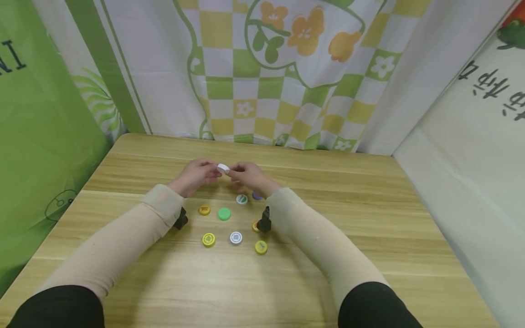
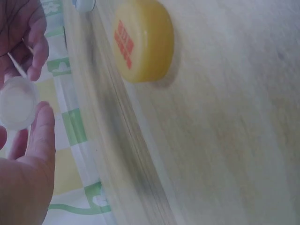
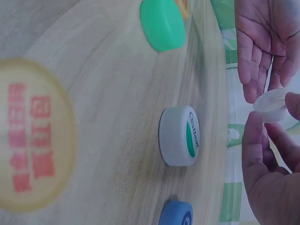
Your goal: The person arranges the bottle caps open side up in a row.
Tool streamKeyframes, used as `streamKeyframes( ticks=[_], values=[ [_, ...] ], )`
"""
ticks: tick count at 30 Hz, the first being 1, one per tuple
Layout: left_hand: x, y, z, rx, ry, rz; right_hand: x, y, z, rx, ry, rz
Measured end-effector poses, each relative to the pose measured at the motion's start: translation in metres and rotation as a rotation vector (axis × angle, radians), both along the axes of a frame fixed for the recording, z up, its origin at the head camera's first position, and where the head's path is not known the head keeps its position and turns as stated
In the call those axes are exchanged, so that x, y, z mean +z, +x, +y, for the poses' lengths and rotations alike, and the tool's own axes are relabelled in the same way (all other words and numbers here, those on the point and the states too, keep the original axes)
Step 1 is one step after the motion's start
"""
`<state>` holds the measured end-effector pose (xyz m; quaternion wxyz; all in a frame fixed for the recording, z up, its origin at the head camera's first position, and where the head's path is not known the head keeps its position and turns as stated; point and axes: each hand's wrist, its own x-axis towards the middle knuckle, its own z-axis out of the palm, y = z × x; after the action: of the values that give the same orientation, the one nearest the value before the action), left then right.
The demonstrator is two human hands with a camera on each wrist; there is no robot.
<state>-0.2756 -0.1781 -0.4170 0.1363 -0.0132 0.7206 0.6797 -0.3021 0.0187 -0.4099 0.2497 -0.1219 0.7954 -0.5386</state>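
A white bottle cap (image 1: 223, 168) is held above the far part of the table, between the two hands. The right hand (image 1: 249, 175) pinches it between thumb and fingertips. From the other side, the left hand (image 1: 198, 174) reaches to its edge with fairly straight fingers. In the left wrist view the cap (image 2: 18, 103) turns a round, translucent face to the camera. Nearest the hands on the table are a white cap with a green mark (image 3: 180, 136), a blue cap (image 3: 176, 213) and an orange-yellow cap with red print (image 2: 143, 41).
On the wooden table (image 1: 369, 218) lie more caps: a green one (image 1: 224, 214), a yellow one (image 1: 208, 239), a white one (image 1: 235, 238) and another yellow one (image 1: 260, 247). A patterned curtain (image 1: 246, 91) hangs behind the far edge.
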Motion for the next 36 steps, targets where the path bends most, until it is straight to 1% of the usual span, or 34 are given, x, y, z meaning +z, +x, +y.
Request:
streamKeyframes(
  ticks=[3,7,11,15,19,22,24,27,29,32,36],
  values=[
    [0.0,-0.002,-0.001,0.034,0.009,-0.002,0.0,0.0,-0.001,-0.04,-0.046,0.003],
    [0.0,-0.003,-0.001,0.057,0.01,-0.005,-0.002,-0.001,-0.004,-0.072,-0.051,0.041],
    [-0.001,-0.004,-0.001,0.062,0.01,-0.008,-0.002,-0.001,-0.007,-0.099,-0.038,0.089],
    [-0.001,-0.004,0.0,0.051,0.012,-0.016,-0.004,-0.003,-0.009,-0.12,-0.018,0.111],
    [0.0,-0.003,0.0,0.057,0.001,-0.031,-0.005,-0.004,-0.012,-0.123,-0.005,0.115],
    [-0.001,-0.002,-0.001,0.068,-0.008,-0.042,-0.006,-0.005,-0.014,-0.111,0.009,0.124],
    [-0.001,-0.001,-0.003,0.064,-0.015,-0.046,-0.008,-0.006,-0.015,-0.104,0.024,0.128],
    [-0.003,0.0,-0.005,0.048,-0.029,-0.052,-0.01,-0.006,-0.018,-0.098,0.049,0.116],
    [-0.005,-0.001,-0.007,0.042,-0.033,-0.066,-0.012,-0.006,-0.02,-0.092,0.052,0.093],
    [-0.006,-0.001,-0.009,0.035,-0.043,-0.103,-0.013,-0.006,-0.022,-0.075,0.045,0.036],
    [-0.007,-0.002,-0.01,0.042,-0.058,-0.154,-0.014,-0.008,-0.023,-0.05,0.016,-0.058]
  ],
)
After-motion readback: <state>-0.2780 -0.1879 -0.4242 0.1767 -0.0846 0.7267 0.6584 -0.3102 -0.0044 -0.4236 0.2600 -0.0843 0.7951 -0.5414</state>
